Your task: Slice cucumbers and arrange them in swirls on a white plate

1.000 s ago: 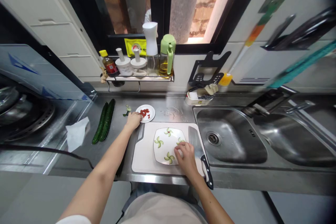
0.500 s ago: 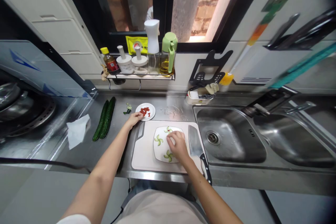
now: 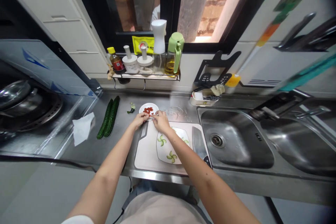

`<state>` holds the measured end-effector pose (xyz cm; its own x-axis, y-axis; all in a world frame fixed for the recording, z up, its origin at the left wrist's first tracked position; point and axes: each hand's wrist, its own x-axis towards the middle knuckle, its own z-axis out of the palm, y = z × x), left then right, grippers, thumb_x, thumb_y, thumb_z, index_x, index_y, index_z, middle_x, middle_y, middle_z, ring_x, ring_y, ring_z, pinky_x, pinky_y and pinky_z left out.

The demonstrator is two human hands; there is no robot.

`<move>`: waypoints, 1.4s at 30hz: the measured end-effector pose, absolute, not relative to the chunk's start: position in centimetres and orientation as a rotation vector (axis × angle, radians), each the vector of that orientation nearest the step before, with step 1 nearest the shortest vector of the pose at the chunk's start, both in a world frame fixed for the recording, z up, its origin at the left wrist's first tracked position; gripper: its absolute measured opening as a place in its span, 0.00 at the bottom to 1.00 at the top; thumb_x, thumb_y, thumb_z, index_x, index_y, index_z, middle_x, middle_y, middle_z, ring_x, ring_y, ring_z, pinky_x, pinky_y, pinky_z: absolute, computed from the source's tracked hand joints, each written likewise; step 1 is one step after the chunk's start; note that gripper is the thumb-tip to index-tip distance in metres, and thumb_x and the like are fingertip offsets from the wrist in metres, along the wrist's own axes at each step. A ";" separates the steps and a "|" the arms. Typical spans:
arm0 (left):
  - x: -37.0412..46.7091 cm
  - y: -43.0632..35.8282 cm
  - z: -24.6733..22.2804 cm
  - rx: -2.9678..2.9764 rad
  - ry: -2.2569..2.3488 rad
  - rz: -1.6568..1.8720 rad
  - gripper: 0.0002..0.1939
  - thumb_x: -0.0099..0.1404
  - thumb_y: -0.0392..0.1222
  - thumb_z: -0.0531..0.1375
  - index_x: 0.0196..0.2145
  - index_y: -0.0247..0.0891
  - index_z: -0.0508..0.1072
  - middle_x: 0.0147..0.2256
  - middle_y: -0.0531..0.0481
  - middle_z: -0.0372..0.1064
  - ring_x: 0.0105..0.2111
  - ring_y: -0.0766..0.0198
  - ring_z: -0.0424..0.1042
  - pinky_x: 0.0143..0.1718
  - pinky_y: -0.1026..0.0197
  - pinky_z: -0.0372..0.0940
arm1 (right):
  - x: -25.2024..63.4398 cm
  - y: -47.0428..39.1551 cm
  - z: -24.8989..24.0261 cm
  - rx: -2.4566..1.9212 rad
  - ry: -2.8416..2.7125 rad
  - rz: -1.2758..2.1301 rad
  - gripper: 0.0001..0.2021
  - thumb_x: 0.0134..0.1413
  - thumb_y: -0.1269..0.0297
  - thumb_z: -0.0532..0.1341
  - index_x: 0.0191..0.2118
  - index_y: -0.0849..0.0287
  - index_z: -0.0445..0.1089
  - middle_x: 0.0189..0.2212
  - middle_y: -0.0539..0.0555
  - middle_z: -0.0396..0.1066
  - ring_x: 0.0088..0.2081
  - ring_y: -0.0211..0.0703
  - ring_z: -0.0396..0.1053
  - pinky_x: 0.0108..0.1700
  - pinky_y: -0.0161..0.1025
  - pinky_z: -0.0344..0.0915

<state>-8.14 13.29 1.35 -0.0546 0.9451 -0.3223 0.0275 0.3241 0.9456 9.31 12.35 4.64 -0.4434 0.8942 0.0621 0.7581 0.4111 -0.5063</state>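
Red-bit saucer (image 3: 148, 109): right hand (image 3: 160, 121) newly arrived from plate (image 3: 168, 147).

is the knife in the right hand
No, the knife lies on the cutting board beside the plate, while the right hand reaches to the small dish of red bits.

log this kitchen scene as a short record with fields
left hand: at near rim of small dish
right hand: fingers at same dish, beside the red bits
plate: on cutting board, cucumber pinwheels on it
cleaver: flat on board's right edge
cucumbers: two whole, left on counter
sink: right of board
grip: cannot tell whether either hand holds anything
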 end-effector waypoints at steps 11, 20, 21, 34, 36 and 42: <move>-8.7 13.8 0.3 0.881 1.420 0.992 0.19 0.44 0.51 0.69 0.29 0.36 0.73 0.19 0.57 0.62 0.16 0.74 0.55 0.18 0.69 0.41 | 8.7 13.4 3.9 -1.430 -2.394 0.558 0.21 0.60 0.69 0.51 0.56 0.45 0.68 0.56 0.54 0.59 0.56 0.49 0.49 0.56 0.44 0.53; -8.4 13.5 0.6 0.876 1.404 0.982 0.22 0.42 0.54 0.69 0.30 0.35 0.72 0.20 0.57 0.62 0.17 0.75 0.54 0.19 0.69 0.40 | 8.3 13.6 3.4 -1.436 -2.343 0.537 0.20 0.61 0.67 0.52 0.57 0.50 0.67 0.57 0.57 0.58 0.56 0.52 0.50 0.56 0.47 0.55; -8.4 13.5 0.6 0.881 1.398 0.978 0.22 0.42 0.54 0.69 0.30 0.35 0.72 0.20 0.56 0.62 0.17 0.75 0.54 0.19 0.69 0.40 | 8.2 13.7 3.4 -1.434 -2.331 0.534 0.19 0.61 0.67 0.53 0.57 0.50 0.67 0.56 0.58 0.59 0.55 0.52 0.50 0.55 0.48 0.55; -8.5 13.3 0.7 0.932 1.360 0.929 0.23 0.44 0.54 0.69 0.32 0.36 0.73 0.20 0.57 0.61 0.18 0.75 0.54 0.19 0.70 0.41 | 7.8 14.9 3.0 -1.398 -2.279 0.572 0.08 0.59 0.64 0.56 0.39 0.54 0.73 0.50 0.54 0.64 0.53 0.50 0.51 0.53 0.45 0.56; -8.5 13.4 0.7 0.928 1.355 0.935 0.22 0.44 0.54 0.69 0.32 0.35 0.73 0.20 0.57 0.61 0.17 0.75 0.54 0.19 0.69 0.40 | 7.9 15.0 3.0 -1.402 -2.272 0.579 0.08 0.59 0.64 0.56 0.38 0.54 0.74 0.49 0.55 0.65 0.53 0.50 0.52 0.53 0.45 0.55; -8.6 13.6 0.5 0.841 1.422 0.989 0.22 0.43 0.53 0.69 0.31 0.35 0.72 0.20 0.57 0.63 0.17 0.76 0.54 0.19 0.70 0.40 | 8.2 15.2 2.7 -1.505 -2.220 0.574 0.10 0.60 0.65 0.55 0.40 0.55 0.74 0.48 0.56 0.65 0.52 0.50 0.52 0.53 0.46 0.54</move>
<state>-8.59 13.60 0.48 -0.0902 0.9162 -0.3905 -0.0472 0.3877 0.9206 8.18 15.22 2.69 -0.3430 0.9347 0.0933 0.7724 0.3372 -0.5382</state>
